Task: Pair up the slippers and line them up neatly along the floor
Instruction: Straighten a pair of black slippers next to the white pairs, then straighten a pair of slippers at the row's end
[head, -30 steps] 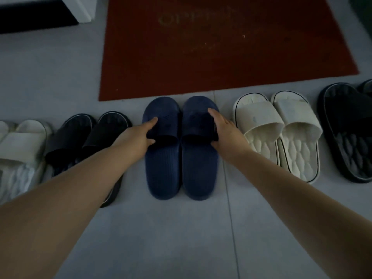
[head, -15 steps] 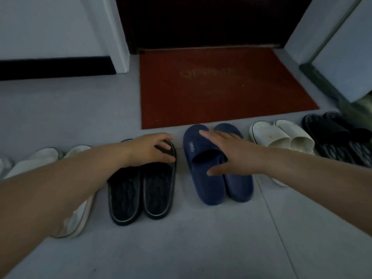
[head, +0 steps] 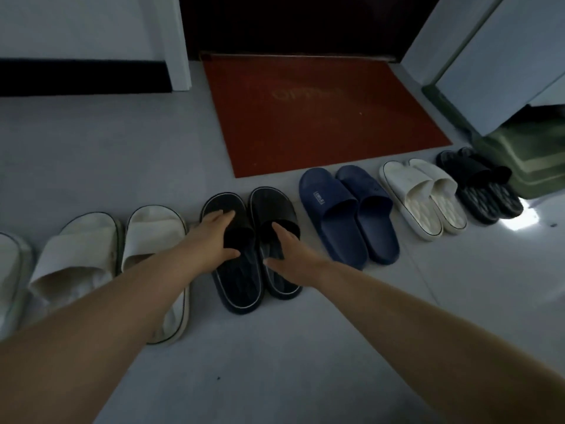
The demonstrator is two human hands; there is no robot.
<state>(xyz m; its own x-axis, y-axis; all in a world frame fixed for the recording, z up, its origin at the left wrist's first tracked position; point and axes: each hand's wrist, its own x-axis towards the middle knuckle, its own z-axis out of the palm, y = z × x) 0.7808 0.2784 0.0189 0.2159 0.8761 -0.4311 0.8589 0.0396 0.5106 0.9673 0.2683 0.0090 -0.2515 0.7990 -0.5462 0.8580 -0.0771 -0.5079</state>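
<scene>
A row of slippers lies along the grey floor. In the middle is a black pair with pale edging. My left hand (head: 214, 237) rests on the strap of the left black slipper (head: 237, 289), thumb spread toward the heel. My right hand (head: 290, 255) lies on the strap of the right black slipper (head: 272, 206), fingers apart. To the right sit a navy pair (head: 348, 215), a white pair (head: 425, 197) and a dark pair (head: 480, 185). To the left lies a cream pair (head: 91, 249), partly hidden by my left forearm, and a further pale slipper (head: 9, 270) at the frame edge.
A red doormat (head: 321, 117) lies just behind the row in front of a dark doorway. A green bin (head: 526, 154) and a pale cabinet (head: 501, 56) stand at the right end. A white wall with a black skirting (head: 79, 76) runs at the back left.
Both hands have left the navy pair and moved left onto the black pair. The view has pulled back and swung left, showing more of the row.
</scene>
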